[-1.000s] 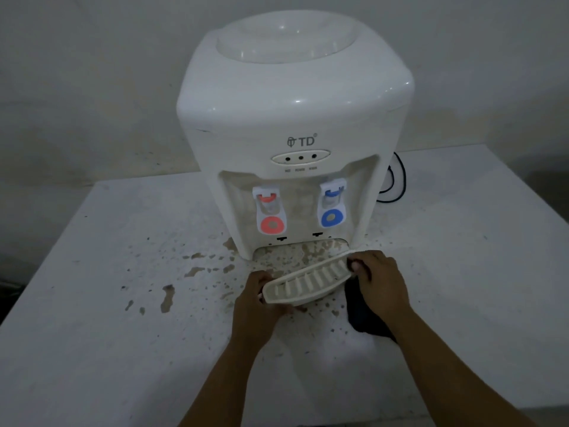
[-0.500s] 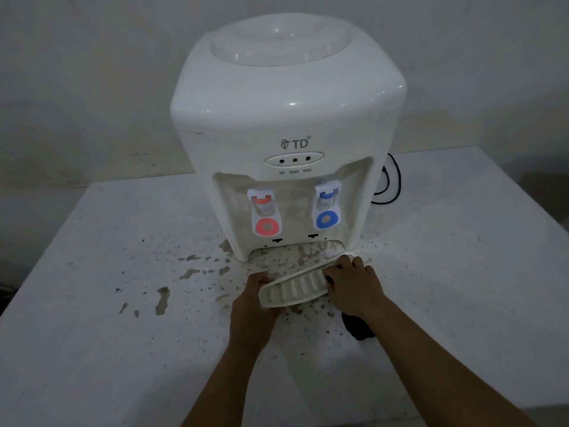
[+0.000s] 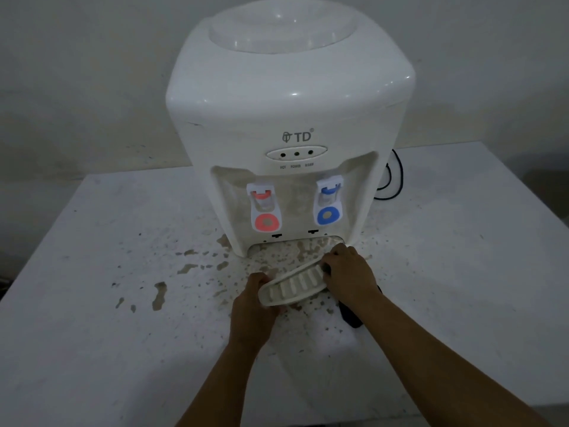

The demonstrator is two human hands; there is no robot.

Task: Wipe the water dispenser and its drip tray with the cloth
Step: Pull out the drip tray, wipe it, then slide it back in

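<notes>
Right, we see both hands on the drip tray [image 3: 292,286], which is out of its slot and held tilted above the bench [image 3: 92,349], just in front of the water dispenser [image 3: 289,118]. The tray is white plastic, oblong with rounded ends, its top a row of ribs and slots; we cannot tell whether anything sits inside it. Our left hand [image 3: 251,306] has its grip curled round the tray's near-left end, thumb on the rim. Our right hand [image 3: 348,274] has its grip closed over the far-right end, fingers pinching the dark cloth [image 3: 351,315] against the ribs; the rest of the cloth hangs down under the wrist, a limp dark fold touching the bench.

The dispenser is a glossy white plastic box with rounded corners and a domed round cap on top. Its front recess is streaked with brownish stains. In the recess sit two taps: the red tap [image 3: 264,212] on the left, the blue tap [image 3: 329,203] on the right, each with a round coloured paddle. The empty tray slot [image 3: 292,246] below shows brown splashes.

The bench is matt white, scuffed, dotted with brown spatter [image 3: 160,294] left of and under the tray. A black cable [image 3: 394,180] loops behind the dispenser's right side.
</notes>
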